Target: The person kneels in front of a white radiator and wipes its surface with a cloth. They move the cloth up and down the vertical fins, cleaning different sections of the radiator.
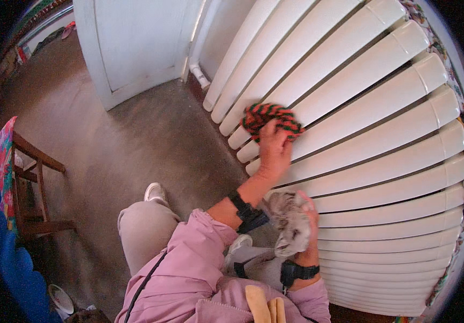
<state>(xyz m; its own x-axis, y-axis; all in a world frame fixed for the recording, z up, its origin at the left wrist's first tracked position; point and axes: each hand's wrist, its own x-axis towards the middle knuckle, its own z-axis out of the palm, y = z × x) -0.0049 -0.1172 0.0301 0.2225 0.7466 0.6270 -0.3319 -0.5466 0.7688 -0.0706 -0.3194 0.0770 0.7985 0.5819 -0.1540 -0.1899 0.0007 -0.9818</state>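
A white column radiator (361, 161) fills the right side. My left hand (274, 147) reaches forward and presses a red cloth with dark green stripes (272, 117) against the radiator's columns near their lower ends. Closer to my body, my right hand (312, 218) holds a crumpled grey and white patterned cloth (290, 222) beside the radiator. Both wrists wear black straps with small devices. The left hand and its cloth are slightly blurred.
A white door (143, 44) stands at the top, beside a white pipe (199, 76). A wooden stool (40, 189) with a floral cover is at the left, near blue fabric (5, 258). A white round container (61, 298) sits at the lower left.
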